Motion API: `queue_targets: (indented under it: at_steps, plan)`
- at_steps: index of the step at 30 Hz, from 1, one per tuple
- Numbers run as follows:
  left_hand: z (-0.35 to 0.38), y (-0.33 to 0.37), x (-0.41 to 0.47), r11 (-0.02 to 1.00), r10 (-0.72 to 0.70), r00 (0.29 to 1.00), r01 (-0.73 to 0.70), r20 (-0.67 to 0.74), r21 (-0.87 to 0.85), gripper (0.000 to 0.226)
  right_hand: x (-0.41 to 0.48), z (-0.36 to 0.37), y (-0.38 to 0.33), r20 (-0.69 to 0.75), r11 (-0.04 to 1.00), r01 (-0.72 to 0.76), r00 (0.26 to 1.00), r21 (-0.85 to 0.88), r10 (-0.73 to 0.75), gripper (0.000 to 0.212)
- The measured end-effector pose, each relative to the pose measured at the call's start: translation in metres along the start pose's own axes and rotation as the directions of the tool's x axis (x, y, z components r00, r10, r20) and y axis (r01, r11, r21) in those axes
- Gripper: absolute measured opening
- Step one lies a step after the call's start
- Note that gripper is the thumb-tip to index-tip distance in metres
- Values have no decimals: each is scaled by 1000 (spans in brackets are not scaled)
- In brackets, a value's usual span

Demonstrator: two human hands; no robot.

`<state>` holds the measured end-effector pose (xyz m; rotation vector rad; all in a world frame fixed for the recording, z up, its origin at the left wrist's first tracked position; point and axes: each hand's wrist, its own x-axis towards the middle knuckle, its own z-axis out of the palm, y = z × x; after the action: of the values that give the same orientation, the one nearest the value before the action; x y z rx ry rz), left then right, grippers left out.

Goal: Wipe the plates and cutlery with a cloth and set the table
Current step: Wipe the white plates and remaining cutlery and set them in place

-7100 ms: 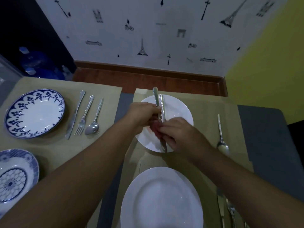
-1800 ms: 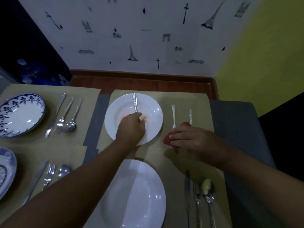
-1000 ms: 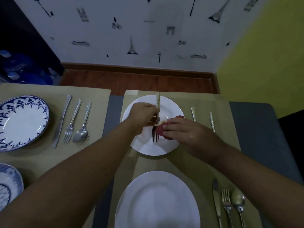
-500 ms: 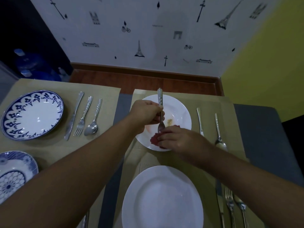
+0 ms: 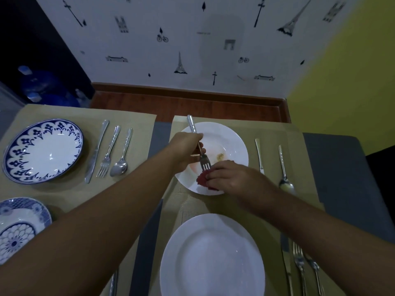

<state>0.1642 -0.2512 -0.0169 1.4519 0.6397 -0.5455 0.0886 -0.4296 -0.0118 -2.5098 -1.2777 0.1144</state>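
Note:
My left hand [image 5: 185,151] grips a steel fork [image 5: 204,163] by its handle over the far white plate [image 5: 232,137], tines pointing toward me. A red cloth [image 5: 202,180] is bunched under the fingers of my right hand [image 5: 229,178], just below the fork's tines at the plate's near rim. The plate carries a small brownish smear [image 5: 220,155]. To its right on the mat lie a knife [image 5: 259,154] and a spoon [image 5: 285,174]. A second white plate [image 5: 211,256] sits nearest me.
At left, a blue-patterned plate [image 5: 42,151] has a knife, fork [image 5: 108,153] and spoon beside it. Another blue plate [image 5: 20,227] is at the lower left. More cutlery [image 5: 299,265] lies right of the near plate. The table's far edge meets a wood floor.
The knife went down beside the spoon and my left hand picked the fork off the plate. In the last half second the cloth slid off the tines toward me.

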Motion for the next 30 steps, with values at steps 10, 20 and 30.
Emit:
queue_targets:
  at_steps: [10,20,30]
  plan:
    - [14,-6,-1,995,-91,990,96,-111,39,30,-5,-5,-1,-24,998,64,998,-12,-64,42]
    - [-8,-13,-3,990,44,997,-36,-58,135,16,-4,-7,5,-100,995,78,991,-69,-84,39]
    - [-4,-12,-14,987,106,994,-108,21,118,13,1,1,-1,-102,1000,-14,995,-19,12,33]
